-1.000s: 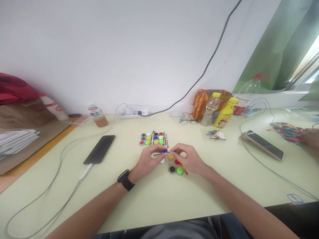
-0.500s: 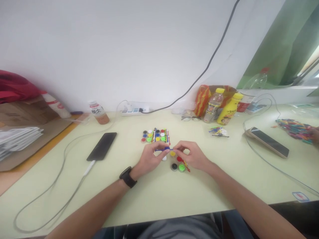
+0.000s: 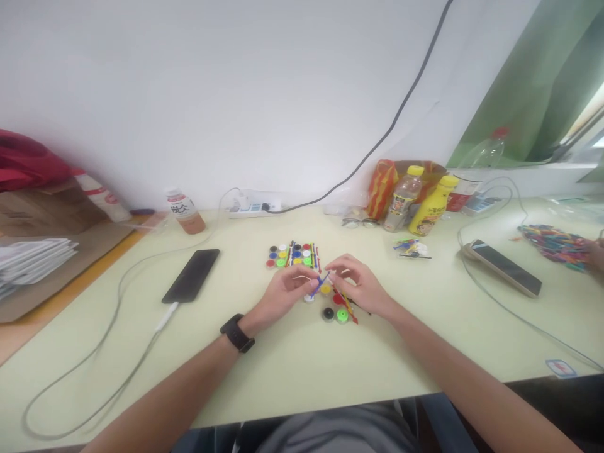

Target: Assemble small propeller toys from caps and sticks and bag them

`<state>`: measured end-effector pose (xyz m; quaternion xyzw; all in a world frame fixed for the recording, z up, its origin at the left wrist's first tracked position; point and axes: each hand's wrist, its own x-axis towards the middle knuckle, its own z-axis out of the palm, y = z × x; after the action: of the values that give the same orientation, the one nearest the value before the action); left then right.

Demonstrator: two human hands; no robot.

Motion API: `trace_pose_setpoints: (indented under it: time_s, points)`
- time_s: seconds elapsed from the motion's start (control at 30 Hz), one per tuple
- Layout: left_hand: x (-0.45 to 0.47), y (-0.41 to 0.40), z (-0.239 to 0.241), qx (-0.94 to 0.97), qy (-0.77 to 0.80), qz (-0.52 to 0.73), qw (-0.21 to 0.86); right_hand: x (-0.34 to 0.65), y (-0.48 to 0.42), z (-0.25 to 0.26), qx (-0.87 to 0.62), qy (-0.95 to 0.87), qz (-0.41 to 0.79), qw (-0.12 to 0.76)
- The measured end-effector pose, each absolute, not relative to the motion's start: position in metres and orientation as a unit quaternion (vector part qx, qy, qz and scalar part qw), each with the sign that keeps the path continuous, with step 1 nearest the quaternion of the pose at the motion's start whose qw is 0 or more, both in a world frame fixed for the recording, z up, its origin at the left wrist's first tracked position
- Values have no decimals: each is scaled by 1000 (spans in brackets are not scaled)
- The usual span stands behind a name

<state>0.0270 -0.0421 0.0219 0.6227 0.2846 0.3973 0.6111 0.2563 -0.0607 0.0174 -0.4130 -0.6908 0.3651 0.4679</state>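
Observation:
My left hand (image 3: 287, 290), with a black watch on its wrist, pinches a thin blue plastic stick (image 3: 320, 285) between thumb and fingers. The stick is tilted, its upper end at the fingertips of my right hand (image 3: 353, 283), which are also closed in a pinch. Under and beside my hands lie a white round piece (image 3: 309, 298), a yellow one (image 3: 325, 289), a red one (image 3: 338, 299), a black one (image 3: 328, 314) and a green one (image 3: 342, 315). Red and yellow sticks (image 3: 350, 309) lie by my right hand, partly covered by it.
Behind my hands are rows of coloured round pieces (image 3: 282, 255) and upright-laid sticks (image 3: 317, 258). A small heap of parts (image 3: 413, 248) lies right of them. Phones (image 3: 191, 275) with cables, bottles (image 3: 403, 200), glasses (image 3: 360, 223) and another person's hand (image 3: 594, 253) by colourful sticks (image 3: 552, 244) surround the area.
The blue stick has turned from lying level between my hands to a slant. My right hand has shifted slightly up and left; the view has moved a little.

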Motion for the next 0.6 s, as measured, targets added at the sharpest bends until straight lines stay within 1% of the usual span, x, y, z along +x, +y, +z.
trace_pose_setpoints:
  time_s: [0.07,0.1,0.23,0.33,0.37,0.5,0.53,0.6]
  points:
    - [27,-41,20,615,303,401,608,257,-62,18,-427,-694,316,487]
    - [27,-41,19,614,309,404,603,256,-63,19,-427,-692,314,490]
    - [27,-39,18,612,317,427,585,250,-70,22,-388,-671,396,493]
    - [27,-39,18,606,321,433,585,247,-73,19,-370,-637,436,516]
    - [27,-39,18,604,323,434,585,248,-73,18,-365,-634,451,512]
    - [28,-40,19,595,327,445,584,256,-71,20,-292,-637,556,447]
    - [28,-40,19,594,327,446,584,258,-70,21,-276,-630,570,449]
    - [28,-41,20,593,327,446,586,259,-70,24,-276,-607,567,484]
